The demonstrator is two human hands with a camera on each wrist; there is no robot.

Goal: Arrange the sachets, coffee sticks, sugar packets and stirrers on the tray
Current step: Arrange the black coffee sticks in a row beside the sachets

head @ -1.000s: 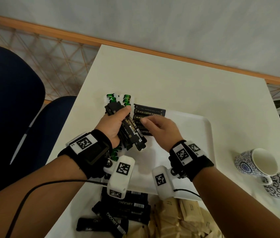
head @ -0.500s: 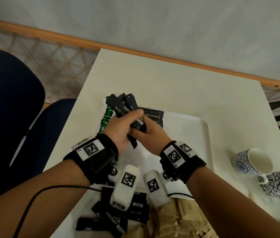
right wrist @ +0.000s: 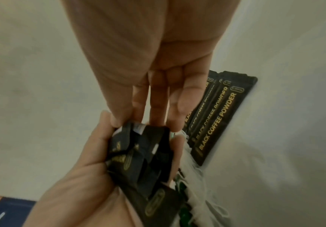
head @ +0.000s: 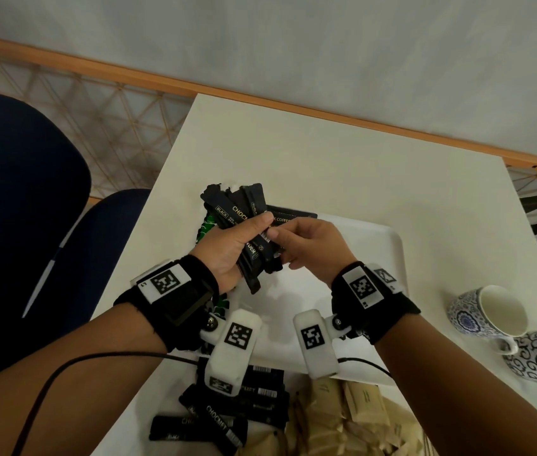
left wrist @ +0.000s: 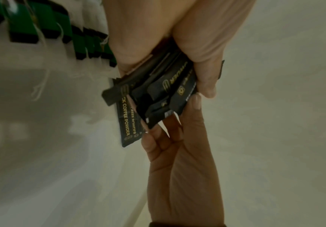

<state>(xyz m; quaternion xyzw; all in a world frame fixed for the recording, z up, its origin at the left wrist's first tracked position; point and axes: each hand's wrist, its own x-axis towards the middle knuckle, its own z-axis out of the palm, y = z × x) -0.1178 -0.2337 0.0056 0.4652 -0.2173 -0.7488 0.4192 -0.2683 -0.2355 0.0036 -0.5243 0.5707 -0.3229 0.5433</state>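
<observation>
White tabletop (head: 310, 153) is filling most of the head view, with a pale wall beyond it and a white tray (head: 389, 258) sitting in its middle; every place below is being given from that tray.

Over the tray's far-left corner, the left hand (head: 227, 248) is clenching a bundle of black coffee sticks (head: 244, 225), thumb across the top and fingers wrapped underneath, so the loose sticks are staying fanned but together. The right hand (head: 310, 245) is meeting it from the right, thumb and forefinger pinching the near end of one stick in the bundle, seemingly to draw a single stick free while the other hand is serving as the holder.

Flat on the tray at its far-left corner, a row of black coffee powder sticks (right wrist: 222, 116) is lying side by side, apparently laid parallel for a neat row that the held ones are meant to join. Along the tray's left edge, green-and-white sachets (left wrist: 47, 27) are overlapping in a line.

Off the tray's near edge, more black sticks (head: 227, 416) are lying loose on the tabletop, and beside them a heap of brown sugar packets (head: 359, 406) is waiting. Well to the tray's right, two blue-patterned cups (head: 491, 317) are standing.
</observation>
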